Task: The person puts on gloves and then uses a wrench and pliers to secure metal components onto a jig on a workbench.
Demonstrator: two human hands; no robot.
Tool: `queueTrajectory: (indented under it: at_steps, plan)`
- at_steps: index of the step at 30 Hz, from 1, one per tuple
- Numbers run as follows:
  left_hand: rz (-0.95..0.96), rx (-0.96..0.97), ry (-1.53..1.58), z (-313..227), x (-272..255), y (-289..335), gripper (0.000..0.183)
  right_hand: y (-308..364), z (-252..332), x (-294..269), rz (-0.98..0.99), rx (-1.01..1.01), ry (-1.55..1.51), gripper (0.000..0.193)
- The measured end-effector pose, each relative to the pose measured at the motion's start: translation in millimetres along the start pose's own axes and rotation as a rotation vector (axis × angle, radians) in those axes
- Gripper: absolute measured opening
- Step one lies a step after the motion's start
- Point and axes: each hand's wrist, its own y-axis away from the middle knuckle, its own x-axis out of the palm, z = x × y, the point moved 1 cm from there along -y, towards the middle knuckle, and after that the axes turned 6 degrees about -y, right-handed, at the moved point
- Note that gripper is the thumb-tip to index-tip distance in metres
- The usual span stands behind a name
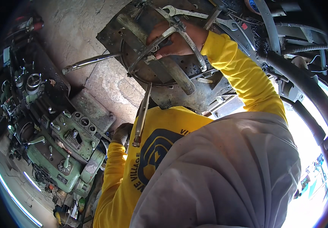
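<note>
At twelve o'clock, right hand (174,45) steadies puller (177,26), fingers curled round it; needs aligning, I judge. Left hand's (121,133) fingers: can't tell.

The shirt (188,115) is yellow with a dark emblem (157,150); above it, the puller (179,27) is dull grey; left, the machine (44,161) is green; lower right, the cloth (225,167) plain grey.

One puller (178,27), two hands (188,37), one green lathe (45,161).

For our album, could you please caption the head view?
Right hand at a metal puller, green machine to the left.
</note>
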Motion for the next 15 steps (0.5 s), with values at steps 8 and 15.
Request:
queueTrajectory:
  at_steps: [8, 15]
  plan:
    - [0.218, 0.255, -0.472, 9, -26, -75, 0.019, 0, -6, 3, -0.036, -0.016, -0.046, 0.027]
    - [0.292, 0.488, -0.743, 12, -45, -121, 0.022, -1, 0, 2, -0.018, -0.039, 0.012, 0.026]
